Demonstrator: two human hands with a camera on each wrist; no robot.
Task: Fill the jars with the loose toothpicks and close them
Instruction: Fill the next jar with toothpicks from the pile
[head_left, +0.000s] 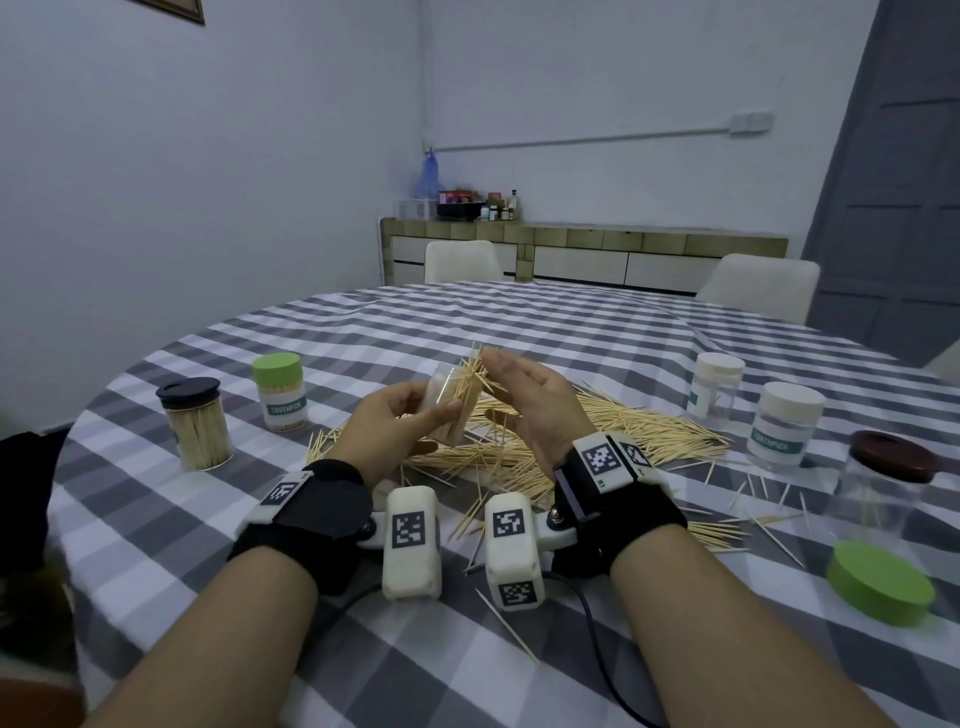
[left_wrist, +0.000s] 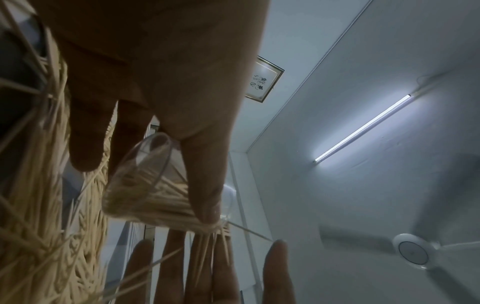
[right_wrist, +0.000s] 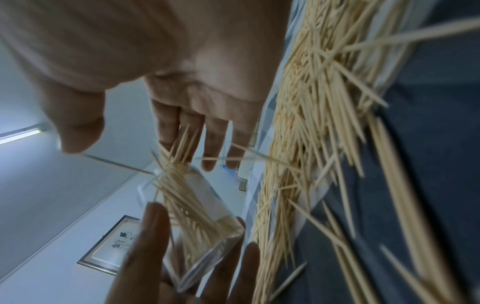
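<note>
One clear jar (head_left: 448, 402) without a lid is held above the middle of the table (head_left: 519, 322), tilted, and it is partly filled with toothpicks; a bunch of them sticks out of its mouth in several directions. The jar is gripped by the left hand (head_left: 395, 423), with the thumb on the near side and the fingers curled round the far side. The right hand (head_left: 530, 405) is kept just beside the mouth of the jar with straight, relaxed fingers (right_wrist: 210, 142), and nothing is clamped in it; the sticking-out toothpicks are met by its fingertips.

Under both hands a big heap of loose toothpicks (head_left: 623, 426) is spread on the grey and white checked cloth, and single ones are scattered to the right.

Five more jars are counted on the table. On the left two full ones are seen, closed: one with a black lid (head_left: 195, 423) and one with a green lid (head_left: 280, 392). On the right three are seen: two with white lids (head_left: 714, 384) (head_left: 787, 426) and one with a brown lid (head_left: 883, 483), all nearly empty. One loose green lid (head_left: 880, 584) is lying near the right edge.

Behind the table two white chairs (head_left: 462, 261) and a long sideboard (head_left: 649, 249) are placed.
</note>
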